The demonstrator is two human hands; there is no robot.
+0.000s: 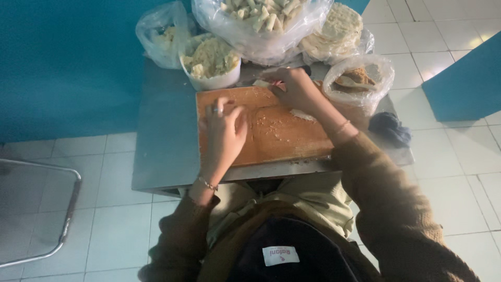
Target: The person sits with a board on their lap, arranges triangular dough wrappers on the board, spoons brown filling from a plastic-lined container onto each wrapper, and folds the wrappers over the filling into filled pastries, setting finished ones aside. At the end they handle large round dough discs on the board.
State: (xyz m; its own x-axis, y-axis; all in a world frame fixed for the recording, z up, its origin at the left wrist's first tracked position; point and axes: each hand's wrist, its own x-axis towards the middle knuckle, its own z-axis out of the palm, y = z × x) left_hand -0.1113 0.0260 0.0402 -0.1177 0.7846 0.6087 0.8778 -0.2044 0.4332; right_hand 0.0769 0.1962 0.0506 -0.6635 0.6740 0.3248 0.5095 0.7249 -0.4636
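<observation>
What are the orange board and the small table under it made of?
The board looks like wood: matt orange-brown, worn pale and crumb-dusted where the left hand and right hand work. The table seems to be metal: smooth grey sheet with a dull sheen and folded edge.

a small food-making spot, plain and workaday. a metal surface (162,136) on a white tiled floor (449,177) carries a floured wooden board (276,136), a tub of filling (211,62) and bags of rolled pieces (261,21) by blue walls (68,68).
</observation>
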